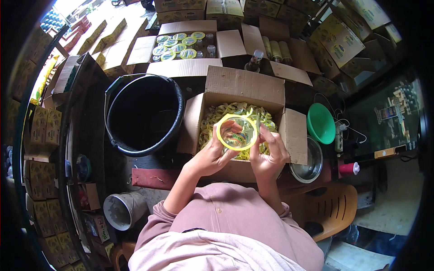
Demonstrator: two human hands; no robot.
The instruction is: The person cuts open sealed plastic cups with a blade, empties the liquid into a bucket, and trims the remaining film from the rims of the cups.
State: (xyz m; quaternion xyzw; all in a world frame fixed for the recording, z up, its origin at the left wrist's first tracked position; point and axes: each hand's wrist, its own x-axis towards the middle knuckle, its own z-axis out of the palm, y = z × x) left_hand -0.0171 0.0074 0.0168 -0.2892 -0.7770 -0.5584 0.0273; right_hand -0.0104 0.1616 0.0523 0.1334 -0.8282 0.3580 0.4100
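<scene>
My left hand [211,156] is wrapped round a clear plastic cup with a wide yellow rim [226,143], its round end turned up toward me. Coloured print shows through its clear middle. At the cup's right edge my right hand [270,156] has its thumb and fingertips closed on the yellow rim, where a small strip sticks up. Both hands are above an open cardboard box [244,92] full of crumpled yellow and green strips [217,110]. Part of the cup's side is hidden by my left fingers.
A black bucket [115,144] stands left of the box, a green basin [321,123] and metal bowl [318,169] to its right. Behind are a carton [181,67] of yellow-lidded cups and a bottle [254,62]. A pink thread spool [348,169] lies at right.
</scene>
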